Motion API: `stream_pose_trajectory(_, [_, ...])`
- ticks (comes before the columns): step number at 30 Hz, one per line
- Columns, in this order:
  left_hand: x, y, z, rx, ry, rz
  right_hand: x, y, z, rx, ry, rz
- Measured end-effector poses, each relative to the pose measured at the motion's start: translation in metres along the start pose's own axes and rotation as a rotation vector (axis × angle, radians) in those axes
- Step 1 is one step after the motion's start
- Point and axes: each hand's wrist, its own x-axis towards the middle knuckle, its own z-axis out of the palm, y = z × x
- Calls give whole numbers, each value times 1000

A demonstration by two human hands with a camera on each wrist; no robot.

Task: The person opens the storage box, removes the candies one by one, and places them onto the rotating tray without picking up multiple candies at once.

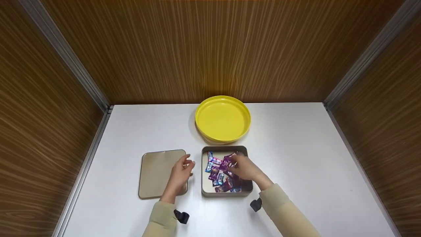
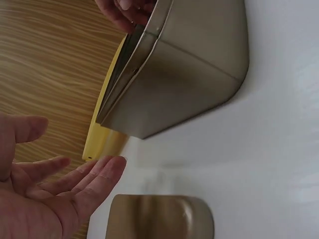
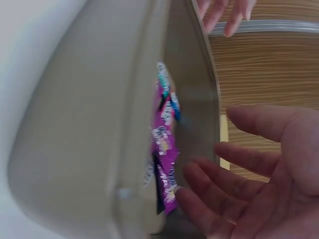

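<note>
A square metal tin holds several wrapped candies in purple, pink and blue. My right hand reaches over the tin's right side, with its fingers down inside it. In the right wrist view the fingers are spread and the thumb stands apart, nothing pinched between them; one fingertip is close to a purple candy, and whether it touches cannot be told. My left hand hovers above the right part of the tin's flat lid, its fingers loosely bent around nothing.
A round yellow tray stands behind the tin, close to the wood-grain back wall. Wood-grain side panels with metal edge strips bound the white table on the left and right.
</note>
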Motion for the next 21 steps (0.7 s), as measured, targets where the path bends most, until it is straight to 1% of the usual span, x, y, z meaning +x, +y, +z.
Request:
stream_pose_trajectory(3, [-1,-4,11,-24,-31,-22,-1,3,4,-65,-15,-30])
stream_pose_trajectory(5, [-2,-6,17,-24,-43,-19,-1,4,7,-107,-25,-46])
stream_pose_trajectory(11, [-3,-8,27,21,-67,-8,-2,3,16,-253,-41,11])
stream_pose_trajectory(13, [-3,-10,29,30,-76,-5,-2,2,18,-304,-31,18])
stream_pose_trajectory(16, [-3,-12,31,37,-89,15,-2,3,22,-368,-3,5])
stream_pose_trajectory(21, [-3,-16,34,38,-101,40,-1,4,27,-439,43,-3])
